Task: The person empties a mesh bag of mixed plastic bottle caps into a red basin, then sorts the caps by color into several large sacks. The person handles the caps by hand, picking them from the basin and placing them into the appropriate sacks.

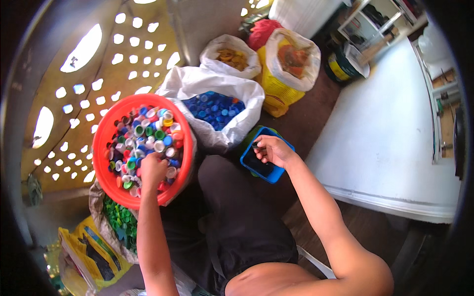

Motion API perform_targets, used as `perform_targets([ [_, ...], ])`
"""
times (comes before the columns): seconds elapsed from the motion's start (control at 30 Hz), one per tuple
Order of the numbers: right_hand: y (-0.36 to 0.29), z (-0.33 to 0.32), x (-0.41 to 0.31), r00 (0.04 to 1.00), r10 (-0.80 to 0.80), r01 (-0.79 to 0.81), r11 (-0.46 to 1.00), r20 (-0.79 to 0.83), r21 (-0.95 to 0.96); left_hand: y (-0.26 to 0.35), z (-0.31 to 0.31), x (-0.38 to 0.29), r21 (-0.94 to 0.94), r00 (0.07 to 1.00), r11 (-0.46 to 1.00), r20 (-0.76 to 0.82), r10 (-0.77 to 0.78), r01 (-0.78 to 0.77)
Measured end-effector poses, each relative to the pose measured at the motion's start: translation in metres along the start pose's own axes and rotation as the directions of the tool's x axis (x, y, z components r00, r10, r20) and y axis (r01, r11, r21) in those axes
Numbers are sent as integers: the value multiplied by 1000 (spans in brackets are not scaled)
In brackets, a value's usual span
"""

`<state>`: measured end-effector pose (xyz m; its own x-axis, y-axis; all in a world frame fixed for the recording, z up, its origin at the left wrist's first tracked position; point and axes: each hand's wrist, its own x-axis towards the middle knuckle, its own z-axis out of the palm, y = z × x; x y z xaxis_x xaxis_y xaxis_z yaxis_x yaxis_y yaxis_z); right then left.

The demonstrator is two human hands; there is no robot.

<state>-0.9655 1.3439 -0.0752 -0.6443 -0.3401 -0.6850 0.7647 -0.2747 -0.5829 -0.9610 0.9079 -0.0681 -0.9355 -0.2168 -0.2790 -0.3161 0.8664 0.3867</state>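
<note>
A round red plastic basin (pixel 102 177) full of mixed-colour plastic bottle caps (pixel 148 135) stands at the left. My left hand (pixel 153 168) reaches into it, fingertips down among the caps; whether it grips one is hidden. Over a blue rectangular plastic container (pixel 273 179), my right hand (pixel 273 150) holds a dark bottle cap (pixel 255 145) between thumb and fingers. Dark contents lie in that container. Beyond the basin, a white woven sack (pixel 237 88) stands open with blue caps (pixel 214 111) and one orange cap in it.
Further off are a white sack of yellow-orange caps (pixel 231 59) and a yellow sack (pixel 279 94) with orange-red contents. A sack of green caps (pixel 120 222) sits below the basin. A perforated yellow panel (pixel 85 118) stands left, a large white surface (pixel 374 129) right.
</note>
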Motion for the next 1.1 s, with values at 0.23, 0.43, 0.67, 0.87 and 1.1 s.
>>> perform_targets([
  [0.23, 69, -80, -12, 807, -457, -174, 422, -374, -890, 15, -63, -29, -322, 990, 939, -29, -135, 119],
  [0.43, 55, 23, -50, 991, -115, 85, 935, 68, 345, 170, -24, -80, -405, 887, 809, -9, 462, -426],
  [0.67, 52, 2, -8, 985, -93, -44, 685, 147, 727, 222, 7, -84, -300, 768, 748, 72, 636, -591],
  [0.87, 58, -32, -18, 368, -879, -309, 190, -301, -932, 58, -73, -8, -308, 964, 929, -228, 134, -203],
  [1.1, -1, 219, 80, 529, -717, 720, 95, 454, -687, -25, -94, 75, -185, 913, 964, -394, 105, -191],
])
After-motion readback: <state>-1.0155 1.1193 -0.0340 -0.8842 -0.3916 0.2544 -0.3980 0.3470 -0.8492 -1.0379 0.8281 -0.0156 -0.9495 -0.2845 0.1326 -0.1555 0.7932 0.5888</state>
